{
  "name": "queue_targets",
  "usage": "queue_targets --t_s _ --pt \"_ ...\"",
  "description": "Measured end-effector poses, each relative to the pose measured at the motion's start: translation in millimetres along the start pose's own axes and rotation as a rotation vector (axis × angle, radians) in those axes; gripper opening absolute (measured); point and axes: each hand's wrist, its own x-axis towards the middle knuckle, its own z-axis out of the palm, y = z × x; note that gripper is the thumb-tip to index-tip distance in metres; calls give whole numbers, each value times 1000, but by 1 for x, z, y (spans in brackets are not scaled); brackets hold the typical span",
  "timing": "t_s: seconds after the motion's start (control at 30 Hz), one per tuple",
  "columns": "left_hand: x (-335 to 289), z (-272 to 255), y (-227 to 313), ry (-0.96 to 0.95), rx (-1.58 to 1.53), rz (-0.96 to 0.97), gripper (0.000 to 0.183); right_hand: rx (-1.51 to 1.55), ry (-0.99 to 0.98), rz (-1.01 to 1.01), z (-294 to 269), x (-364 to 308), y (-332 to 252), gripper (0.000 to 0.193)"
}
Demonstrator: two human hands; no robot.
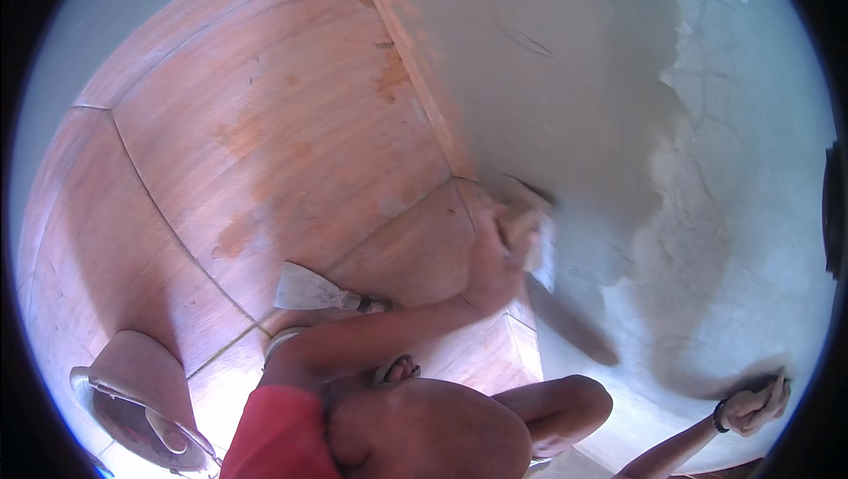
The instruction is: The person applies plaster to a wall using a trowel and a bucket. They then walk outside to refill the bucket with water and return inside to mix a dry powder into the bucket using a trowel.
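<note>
My left hand (499, 254) is closed around the light handle of a plastering trowel (541, 245). Motion smears both the hand and the tool. The trowel is at the grey wall (565, 99), close to its bottom edge, and a long dark shape with a rounded end runs down from it, either blade or shadow. At the lower right, my right hand (751, 408), with a dark bracelet at the wrist, rests against the wall with fingers partly curled and nothing visible in it. A putty knife (305, 288) with a wide metal blade lies on the floor beside my left forearm.
Reddish floor tiles (265, 125) with darker stains stretch to the left. A bucket (146, 368) stands at the lower left, its opening facing me. My bent knees (565, 399) are between my arms. The wall has a darker, damp-looking patch above and a paler, rough area (689, 240).
</note>
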Motion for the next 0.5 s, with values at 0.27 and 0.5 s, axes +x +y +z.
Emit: queue_targets --t_s 0.27,0.5 --pt "-54 27 86 -585 -194 231 48 -62 -14 74 0 6 -3 17" --pt "18 -50 75 31 -504 -126 43 -77 -44 51 -3 4 -1 17"
